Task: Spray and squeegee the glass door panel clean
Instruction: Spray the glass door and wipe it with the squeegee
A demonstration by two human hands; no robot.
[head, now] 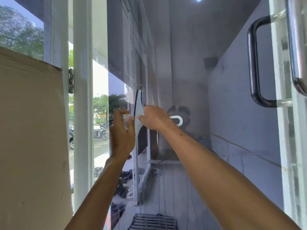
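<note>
Gripping the squeegee [139,113] by the neck of its white handle, the right hand [154,119] has fingers curled round it; the blade stands upright against the glass door panel [191,72], just toward nine o'clock of centre; at that hand's nine o'clock the left hand [121,135] wraps a small clear spray bottle [126,119], mostly hidden. I'd judge the squeegee light and stiff with a soft rubber edge, best held close to the head for even pressure; wet plastic may slip; the pane is rigid but breakable; its black pull handle [253,67] sits at two o'clock.
</note>
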